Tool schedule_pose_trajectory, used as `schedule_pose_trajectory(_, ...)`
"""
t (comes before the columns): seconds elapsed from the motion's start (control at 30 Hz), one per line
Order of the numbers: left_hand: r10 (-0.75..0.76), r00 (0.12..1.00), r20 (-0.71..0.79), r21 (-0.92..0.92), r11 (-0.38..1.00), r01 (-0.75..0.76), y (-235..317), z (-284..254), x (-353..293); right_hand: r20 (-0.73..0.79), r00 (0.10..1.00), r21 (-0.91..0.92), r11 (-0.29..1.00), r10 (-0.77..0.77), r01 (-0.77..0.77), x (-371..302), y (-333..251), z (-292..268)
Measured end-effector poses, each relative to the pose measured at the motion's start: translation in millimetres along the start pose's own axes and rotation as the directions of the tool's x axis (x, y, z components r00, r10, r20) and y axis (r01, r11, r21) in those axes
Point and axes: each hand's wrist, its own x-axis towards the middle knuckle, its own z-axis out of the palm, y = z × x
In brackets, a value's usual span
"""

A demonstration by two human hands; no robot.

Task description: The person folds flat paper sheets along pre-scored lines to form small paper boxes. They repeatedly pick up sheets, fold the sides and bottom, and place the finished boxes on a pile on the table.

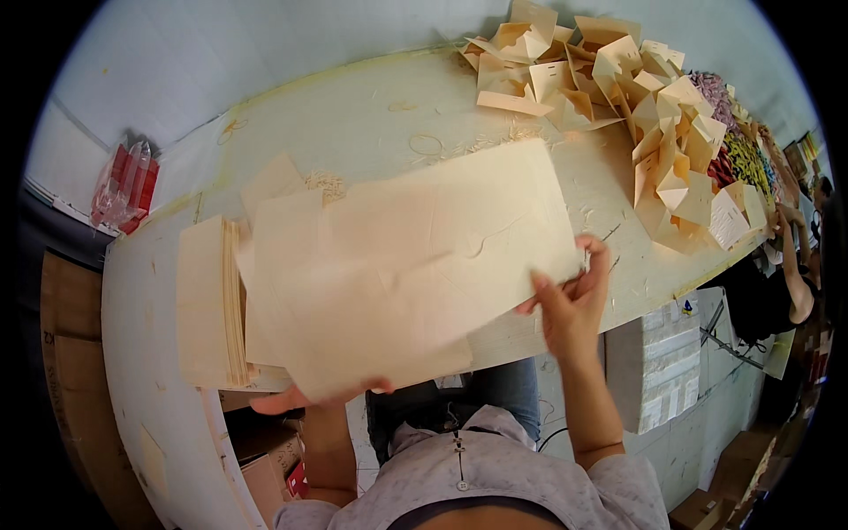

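A large flat cream card sheet [424,238] spans the space before me, slightly blurred and tilted, over other pale sheets on the table. My right hand [574,296] is closed on its right edge, with the thumb on the near side. My left hand [327,397] grips the lower left edge; the sheet hides part of its fingers. Just left of the held sheet lies a stack of similar folded cards [210,300]. Behind the sheet, small pale scraps [327,184] are scattered on the table.
The pale table [371,110] curves around me. Folded open cards [609,79] heap at the far right, beside colourful bundles [751,163]. A red plastic-wrapped pack [128,185] sits far left. A white foam box [654,367] stands below the right edge. Another person [782,291] is at far right.
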Motion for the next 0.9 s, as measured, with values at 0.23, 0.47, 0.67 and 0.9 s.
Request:
schedule_pose_trajectory(0.23, -0.072, 0.817, -0.571, 0.04, 0.993, 0.115, -54.8, 32.4, 15.2, 0.302, 0.949, -0.083, 0.994, 0.09, -0.068, -59.9, 36.8, 30.6)
schedule_pose_trajectory(0.47, -0.11, 0.823, -0.557, -0.32, 0.943, -0.091, -49.2, 38.7, 20.9, 0.376, 0.898, -0.33, 0.872, -0.23, 0.361, -38.9, 36.0, 5.5)
schedule_pose_trajectory(0.67, -0.092, 0.854, -0.512, -0.329, 0.939, -0.097, -49.2, 43.2, 21.8, 0.359, 0.933, -0.021, 1.0, -0.005, 0.014, -42.1, 34.6, 13.6)
schedule_pose_trajectory(0.9, -0.148, 0.814, -0.562, -0.271, 0.962, -0.012, -52.1, 43.7, 13.6, 0.37, 0.926, -0.042, 0.997, 0.076, -0.064, -44.0, 34.6, 7.4)
